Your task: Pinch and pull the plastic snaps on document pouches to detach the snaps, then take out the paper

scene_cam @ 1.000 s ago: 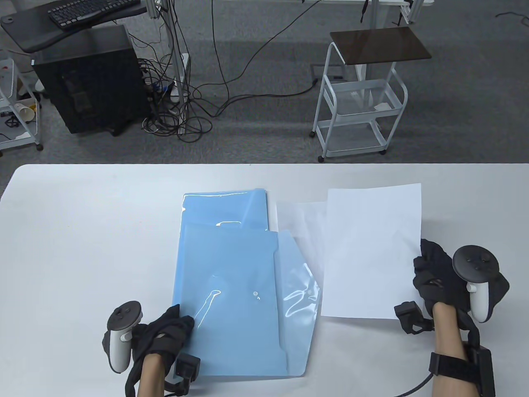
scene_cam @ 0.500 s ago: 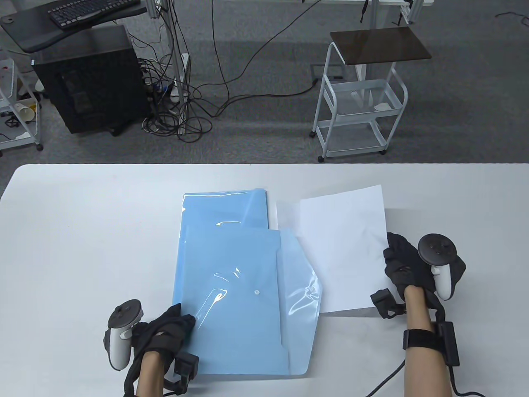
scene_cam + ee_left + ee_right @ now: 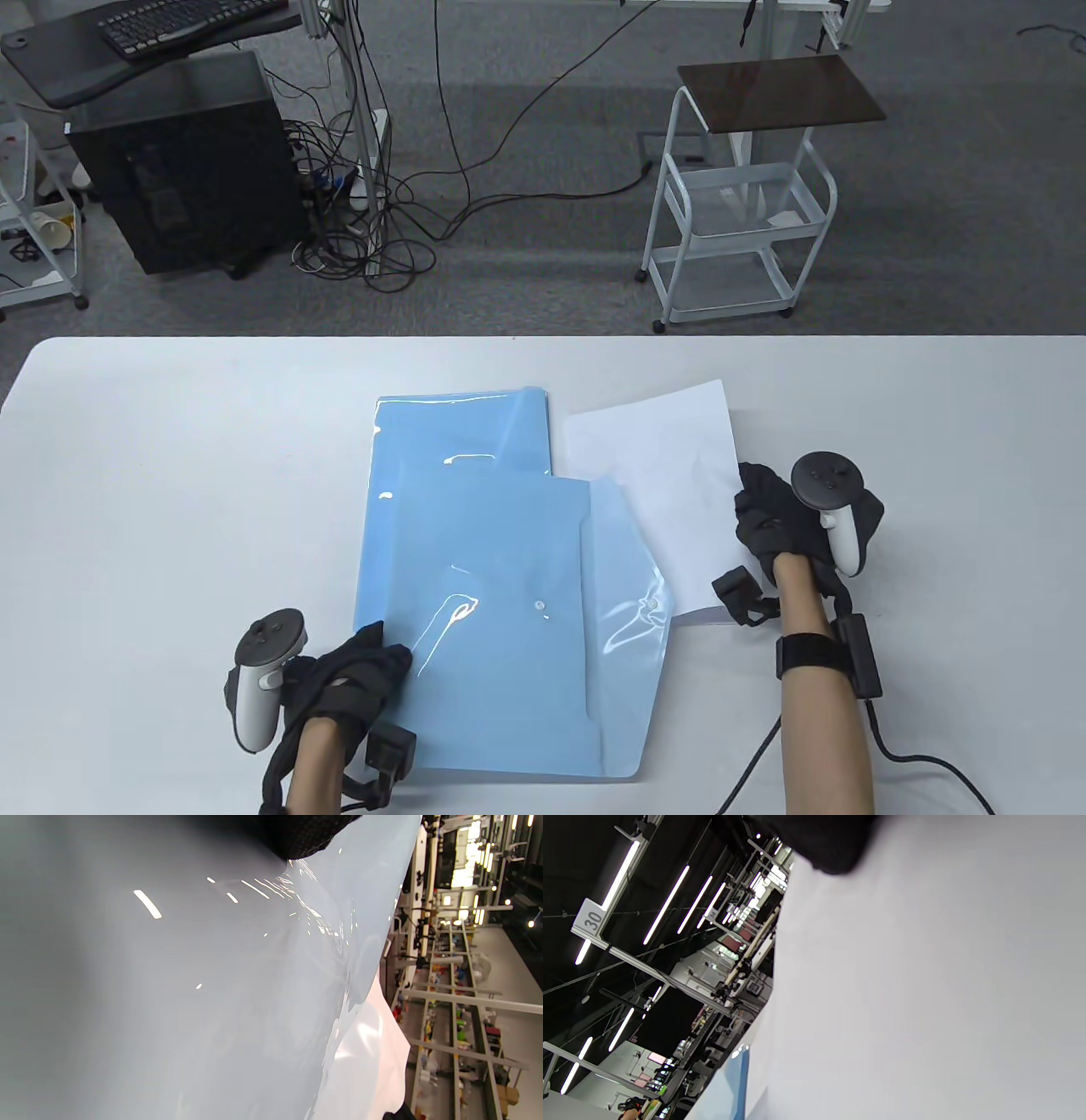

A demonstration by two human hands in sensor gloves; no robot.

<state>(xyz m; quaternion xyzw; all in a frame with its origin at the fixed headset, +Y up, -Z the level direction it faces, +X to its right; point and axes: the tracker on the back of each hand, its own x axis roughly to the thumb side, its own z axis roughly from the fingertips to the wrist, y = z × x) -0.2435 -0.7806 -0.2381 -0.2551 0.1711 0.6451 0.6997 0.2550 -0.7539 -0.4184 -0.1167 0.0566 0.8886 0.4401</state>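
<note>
**Sheet carried left toward the paper pile beside the pouches**

Table view: within the last second the right hand [image 3: 776, 518], pinching the white sheet [image 3: 657, 475] by its right edge, had swung it left, so it covered the loose paper right of the blue pouch [image 3: 501, 628]; the paper was out, and setting it down looked to come next. The left hand [image 3: 356, 675] gripped the pouch's near-left edge on the pale surface [image 3: 170, 475]; the flap [image 3: 628, 594] lay open, its small round snap [image 3: 540, 606] undone. Left wrist view: glossy, wrinkled film reflected lights beneath a dark fingertip [image 3: 305, 836]. Right wrist view: matte, flat paper [image 3: 925, 984] filled the frame.
</note>
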